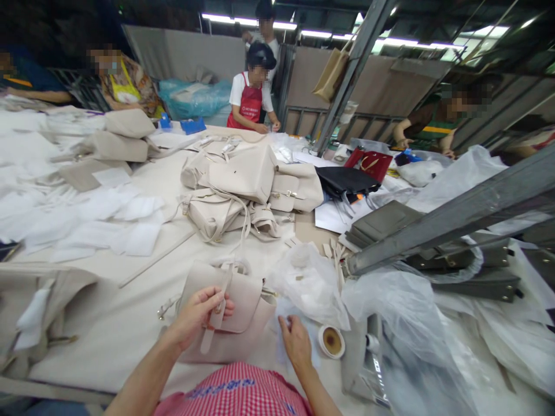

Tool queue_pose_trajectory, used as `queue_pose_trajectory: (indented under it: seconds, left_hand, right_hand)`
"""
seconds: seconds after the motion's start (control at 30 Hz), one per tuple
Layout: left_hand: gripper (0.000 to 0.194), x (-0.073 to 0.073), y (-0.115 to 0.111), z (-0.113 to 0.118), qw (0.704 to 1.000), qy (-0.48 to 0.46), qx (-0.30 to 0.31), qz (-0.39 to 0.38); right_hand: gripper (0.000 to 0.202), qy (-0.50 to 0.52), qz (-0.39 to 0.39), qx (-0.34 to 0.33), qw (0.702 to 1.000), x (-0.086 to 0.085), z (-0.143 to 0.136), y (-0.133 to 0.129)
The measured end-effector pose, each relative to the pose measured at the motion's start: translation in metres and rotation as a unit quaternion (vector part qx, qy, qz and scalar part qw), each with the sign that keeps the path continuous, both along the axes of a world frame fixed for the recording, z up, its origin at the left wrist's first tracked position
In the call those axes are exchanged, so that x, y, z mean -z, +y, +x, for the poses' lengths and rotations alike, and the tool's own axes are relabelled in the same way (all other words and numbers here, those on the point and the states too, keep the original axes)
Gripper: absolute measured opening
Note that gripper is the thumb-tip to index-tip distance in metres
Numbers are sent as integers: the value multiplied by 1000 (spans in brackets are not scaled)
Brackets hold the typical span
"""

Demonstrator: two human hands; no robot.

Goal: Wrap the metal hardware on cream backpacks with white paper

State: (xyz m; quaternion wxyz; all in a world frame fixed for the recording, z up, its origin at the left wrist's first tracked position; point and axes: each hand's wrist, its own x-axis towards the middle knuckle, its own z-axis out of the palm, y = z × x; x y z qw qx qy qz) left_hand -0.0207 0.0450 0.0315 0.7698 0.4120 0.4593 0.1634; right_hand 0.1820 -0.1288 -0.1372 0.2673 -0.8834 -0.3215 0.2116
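A pale beige handbag (247, 341) lies in front of me with its flap (247, 294) down. My left hand (208, 309) is closed on the narrow strap (210, 341) at the front of that flap, thumb and fingers around it near a small metal fitting. To the right of the bag, my right hand (297, 341) rests low over a thin white sheet (284, 315), its thumb and forefinger apart; I see nothing held in it. Close beside this hand stands a small round white tub (332, 341) with brown stuff inside.
Several beige bags (243, 173) are heaped ahead. Clear plastic (303, 277) lies on the right, near a slanting metal post (455, 214) and dark grey bags (468, 283). White sheets (95, 214) and another beige bag (47, 312) are on the left. People work across the table.
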Motion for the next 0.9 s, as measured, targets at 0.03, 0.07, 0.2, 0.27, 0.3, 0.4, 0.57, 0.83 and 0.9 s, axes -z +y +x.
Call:
queue_pose_trajectory:
  seconds: [0.03,0.07,0.2,0.27,0.3,0.4,0.57,0.83,0.9]
  left_hand:
    - [39,0,0,-1,1000,-4,-5,0]
    - [39,0,1,-2,1000,-9,-7,-2]
    - [37,-5,1,-3,1000,-17,-6,-5]
    - [38,-8,0,-3,1000,-14,-1,-6]
    - [38,-10,0,-3,1000,-11,4,-7]
    - [37,-12,-1,-2,1000,1,24,-11]
    - [38,-10,-1,2,1000,11,25,-8]
    - [37,-8,1,-7,1000,23,10,16]
    - [40,-9,1,-9,1000,22,5,10]
  right_hand:
    - [30,12,-2,14,1000,0,1,7]
    - [26,24,-1,25,999,-1,3,14]
    - [17,96,33,39,994,-9,11,28]
    - [21,149,51,41,987,-15,13,22]
    - [21,177,56,46,982,-18,14,16]
    - [26,246,62,70,965,-24,12,0]
    - [37,257,29,109,960,-16,11,16]
    - [32,291,14,120,949,-3,18,56]
    - [35,323,44,123,937,-10,16,46]
